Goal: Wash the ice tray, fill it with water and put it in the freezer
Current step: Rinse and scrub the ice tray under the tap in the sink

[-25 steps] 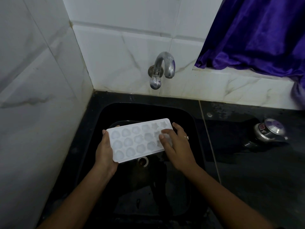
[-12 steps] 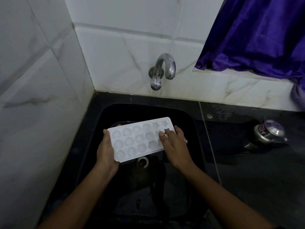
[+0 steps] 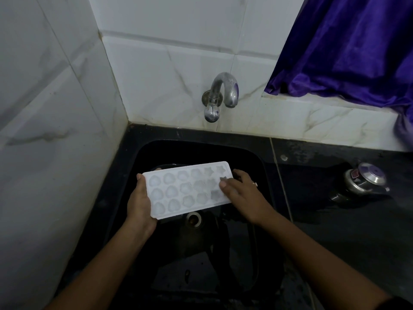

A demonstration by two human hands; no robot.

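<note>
A white ice tray [image 3: 183, 189] with shaped cells is held level over the black sink [image 3: 252, 157], cells facing up. My left hand [image 3: 139, 203] grips its left end, thumb on the rim. My right hand [image 3: 242, 193] lies on the tray's right end, its fingers pressing into the cells there. A chrome tap [image 3: 220, 95] juts from the tiled wall above the sink, and no water shows under its spout.
The sink drain [image 3: 194, 218] sits just below the tray. A steel lidded pot [image 3: 364, 181] stands on the black counter to the right. A purple curtain [image 3: 348, 48] hangs over the ledge at upper right. White tiled walls close the left and back.
My right hand has slid slightly right and back along the tray's right end, fingers rubbing over the cells. The tray and my left hand have stayed almost still.
</note>
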